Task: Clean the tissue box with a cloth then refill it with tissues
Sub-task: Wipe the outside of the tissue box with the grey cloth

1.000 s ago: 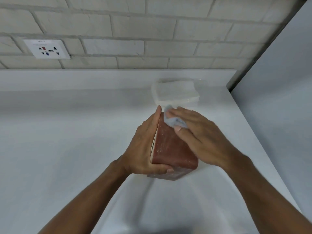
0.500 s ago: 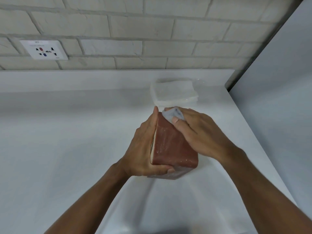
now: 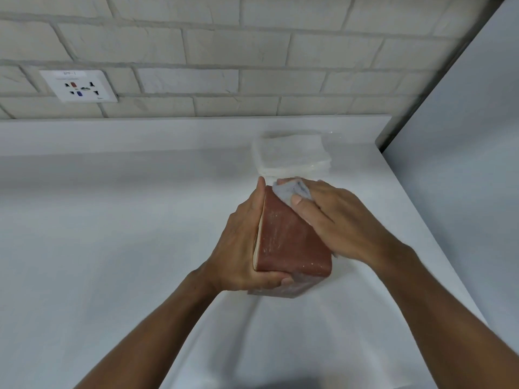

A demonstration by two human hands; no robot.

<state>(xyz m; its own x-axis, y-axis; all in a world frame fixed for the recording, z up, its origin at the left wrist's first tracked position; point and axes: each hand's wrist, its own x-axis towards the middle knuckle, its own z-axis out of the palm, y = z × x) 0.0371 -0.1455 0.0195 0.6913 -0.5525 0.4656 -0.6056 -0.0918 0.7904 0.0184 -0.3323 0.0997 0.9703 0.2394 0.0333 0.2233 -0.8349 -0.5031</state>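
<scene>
Most of cloth [image 3: 286, 192] hidden under right hand [image 3: 337, 220], left hand [image 3: 241, 248] gripping tissue box [image 3: 289, 242]

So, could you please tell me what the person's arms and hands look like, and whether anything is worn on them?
Both are bare. The left hand and the right hand wear no gloves, and no rings show on the visible fingers. The left forearm and right forearm are uncovered down to the frame edge: no sleeves, watch or bracelet in view.
</scene>
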